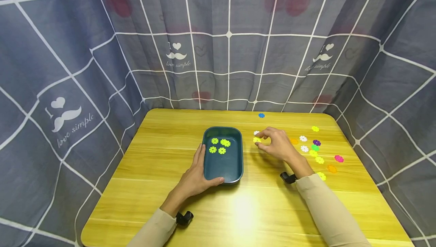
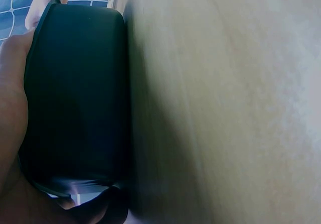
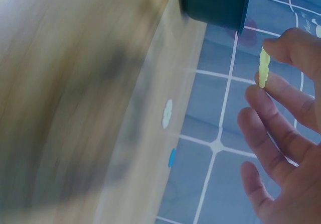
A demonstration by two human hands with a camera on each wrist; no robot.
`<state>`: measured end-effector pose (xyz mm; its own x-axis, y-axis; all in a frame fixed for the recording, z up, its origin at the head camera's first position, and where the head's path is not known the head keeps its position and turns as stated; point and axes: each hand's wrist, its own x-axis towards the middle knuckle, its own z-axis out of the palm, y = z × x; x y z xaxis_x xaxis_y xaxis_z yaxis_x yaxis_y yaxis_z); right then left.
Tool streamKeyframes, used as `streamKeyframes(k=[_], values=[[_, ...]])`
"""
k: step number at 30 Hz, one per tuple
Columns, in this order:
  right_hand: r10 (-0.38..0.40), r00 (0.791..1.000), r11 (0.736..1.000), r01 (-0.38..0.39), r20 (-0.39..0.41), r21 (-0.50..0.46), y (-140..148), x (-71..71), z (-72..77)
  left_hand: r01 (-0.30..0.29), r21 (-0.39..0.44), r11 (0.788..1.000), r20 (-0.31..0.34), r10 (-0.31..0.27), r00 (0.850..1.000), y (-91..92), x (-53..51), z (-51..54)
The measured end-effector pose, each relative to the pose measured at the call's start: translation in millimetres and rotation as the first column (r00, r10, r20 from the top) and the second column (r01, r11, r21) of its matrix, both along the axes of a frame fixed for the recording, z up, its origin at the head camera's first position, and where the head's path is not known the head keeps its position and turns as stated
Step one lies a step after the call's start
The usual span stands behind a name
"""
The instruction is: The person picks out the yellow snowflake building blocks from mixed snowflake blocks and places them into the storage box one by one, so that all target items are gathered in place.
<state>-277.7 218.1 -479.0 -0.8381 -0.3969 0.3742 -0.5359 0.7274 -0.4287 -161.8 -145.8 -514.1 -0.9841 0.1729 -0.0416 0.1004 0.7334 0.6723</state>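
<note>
A dark teal plastic box (image 1: 223, 167) stands on the table with several yellow flower-shaped discs (image 1: 222, 151) lying in its far half. My left hand (image 1: 192, 179) grips the box at its near left corner, thumb over the near rim and fingers along the left side. The left wrist view shows the box's dark outer wall (image 2: 77, 93) beside that hand. To the right of the box, my right hand (image 1: 277, 145) pinches one yellow flower-shaped disc (image 3: 264, 68) between thumb and index finger, held above the table; its other fingers are loosely bent.
Loose flower-shaped discs lie right of the box: white (image 1: 303, 138), purple (image 1: 316, 142), green (image 1: 315, 148), orange (image 1: 332, 168), pink (image 1: 338, 158) and several yellow ones (image 1: 319, 160). A blue disc (image 1: 261, 115) lies near the wooden table's (image 1: 163, 145) far edge. Grey checked curtains (image 1: 211, 54) surround the table.
</note>
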Motion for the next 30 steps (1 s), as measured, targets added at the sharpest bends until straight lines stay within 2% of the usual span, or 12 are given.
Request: streamKeyframes(k=[11,18,30], values=[[0.039,0.999,0.999,-0.039,-0.022,0.009,-16.0,1.6,2.8,0.004,0.005,1.000,0.001,-0.004,1.000,-0.2,-0.3,-1.1],[0.052,0.999,0.998,-0.053,0.005,0.019,-25.1,3.5,5.8,0.004,0.006,1.000,0.001,-0.004,1.000,-0.2,-1.2,-1.8],[0.087,0.996,0.995,-0.087,0.005,0.047,-40.1,4.6,8.5,0.005,0.014,1.000,0.003,-0.005,1.000,-0.4,-1.3,-1.1]])
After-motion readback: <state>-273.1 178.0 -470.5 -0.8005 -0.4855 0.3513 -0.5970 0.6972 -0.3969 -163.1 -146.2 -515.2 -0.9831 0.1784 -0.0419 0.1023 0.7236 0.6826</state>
